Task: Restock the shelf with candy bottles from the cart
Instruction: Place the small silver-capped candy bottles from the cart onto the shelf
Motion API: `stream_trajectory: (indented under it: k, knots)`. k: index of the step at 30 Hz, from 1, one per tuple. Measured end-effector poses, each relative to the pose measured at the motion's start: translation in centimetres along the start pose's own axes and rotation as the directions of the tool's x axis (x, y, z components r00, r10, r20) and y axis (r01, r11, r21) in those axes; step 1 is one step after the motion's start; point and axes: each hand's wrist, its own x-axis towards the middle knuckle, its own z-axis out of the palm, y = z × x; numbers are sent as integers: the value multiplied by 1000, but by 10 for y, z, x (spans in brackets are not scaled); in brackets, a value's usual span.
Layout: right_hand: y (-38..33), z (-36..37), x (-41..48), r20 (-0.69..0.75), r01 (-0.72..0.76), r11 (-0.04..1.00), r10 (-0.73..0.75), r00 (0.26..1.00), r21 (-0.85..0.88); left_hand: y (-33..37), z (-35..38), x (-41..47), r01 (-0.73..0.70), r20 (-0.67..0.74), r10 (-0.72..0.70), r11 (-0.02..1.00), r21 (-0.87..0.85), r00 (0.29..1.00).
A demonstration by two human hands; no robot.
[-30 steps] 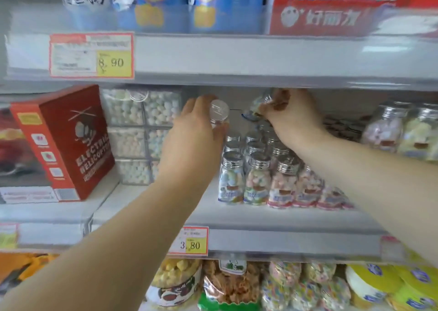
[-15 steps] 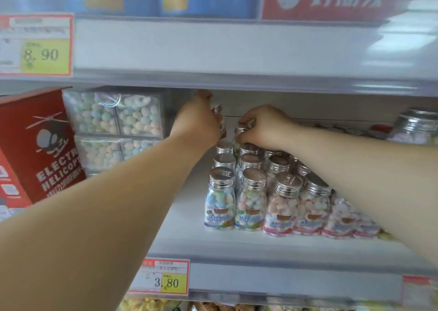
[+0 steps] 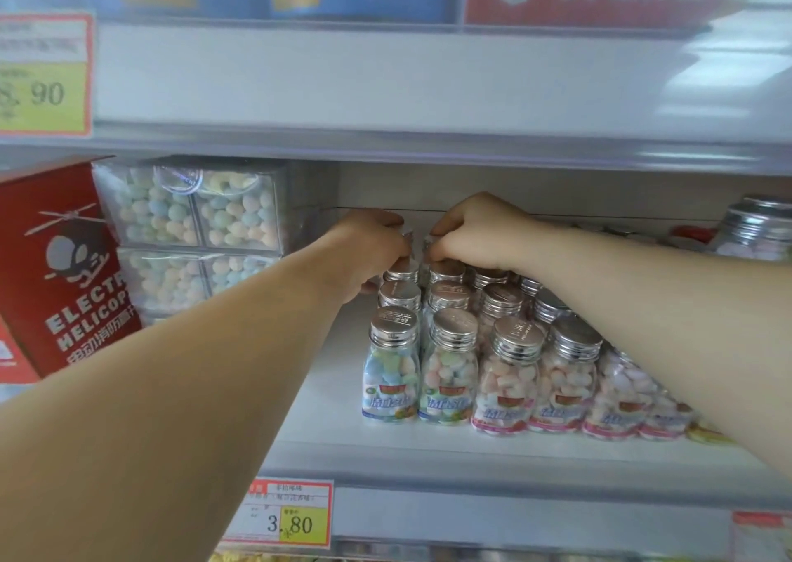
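White shelf (image 3: 325, 407) carries upright candy bottles (image 3: 454, 373), silver caps up, six in the front row. Your left hand (image 3: 368, 248) and right hand (image 3: 475, 231) each clench a bottle at the back rows.

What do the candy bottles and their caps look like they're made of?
Candy bottles: clear glossy plastic or glass, since the candies show through; which one is unclear. Caps: shiny silver, ridged sides, mirror-like glare; likely metal or metallised plastic.

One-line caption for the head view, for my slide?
Both hands, left hand and right hand, set candy bottles at the shelf back.
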Motion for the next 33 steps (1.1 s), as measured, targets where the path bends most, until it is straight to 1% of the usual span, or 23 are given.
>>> stream_trajectory:
  k: [2, 6, 9, 12, 17, 24, 28, 30, 33]
  knots:
    - [-2, 2, 1, 17, -1, 1000, 2, 1000, -19, 0, 0, 0, 15, 11, -15, 1000, -11, 1000]
    - [-6, 1, -1, 37, -11, 998, 14, 999, -63, 0, -1, -3, 91, 36, -91, 996, -2, 995]
    - [-6, -1, -3, 50, 1, 997, 3, 999, -81, 1, 0, -3, 132, 15, -131, 991, -22, 991]
    - [-6, 0, -4, 42, 6, 996, -2, 999, -91, -1, 1, -6, 159, -5, -160, 984, -77, 987]
    - [-3, 1, -5, -3, 5, 999, -5, 1000, -32, -6, -1, -8, 170, -2, -172, 973, -157, 985]
    - [-4, 3, -6, -14, -26, 1000, 26, 1000, -8, -5, 0, -11, 165, -4, -168, 971, -174, 986]
    - [0, 3, -9, -17, -15, 1000, 15, 1000, -7, -7, 0, -13, 148, -3, -150, 975, -169, 989]
    - [0, 1, -14, -37, 6, 1000, -6, 999, 8, -10, -1, -13, 120, -10, -123, 982, -146, 992]
    - [-1, -4, -29, -56, 78, 997, -79, 995, -26, -9, -4, -17, 26, -34, -29, 996, -84, 999]
